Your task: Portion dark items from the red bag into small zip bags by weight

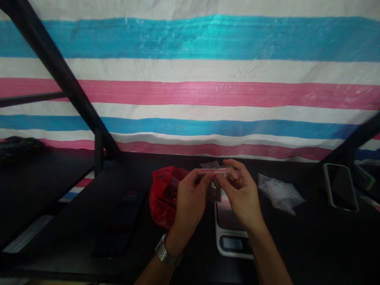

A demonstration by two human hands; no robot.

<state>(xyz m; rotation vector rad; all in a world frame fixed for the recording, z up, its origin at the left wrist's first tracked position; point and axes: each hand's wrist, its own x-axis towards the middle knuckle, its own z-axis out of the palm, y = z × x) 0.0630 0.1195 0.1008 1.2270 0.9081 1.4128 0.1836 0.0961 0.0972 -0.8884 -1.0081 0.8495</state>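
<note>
A small clear zip bag [214, 191] with dark brown pieces in it hangs between my two hands, its red-lined top edge uppermost. My left hand [191, 198] pinches the left part of that edge with thumb and fingers. On the other side my right hand [242, 194] grips the edge too, both thumbs close together at the middle. Below the bag and partly behind my right arm is a white kitchen scale [220, 237] with a dark plate and a small display. A red plastic bag [160, 198], open at the top, stands beside my left hand with brownish contents.
Several flat clear zip bags [280, 194] lie right of my right hand. Farther right is a phone [341, 188]. A dark flat object [121, 221] lies on the black table [80, 233] at left. Black frame bars [59, 67] slant before a striped sheet [208, 93].
</note>
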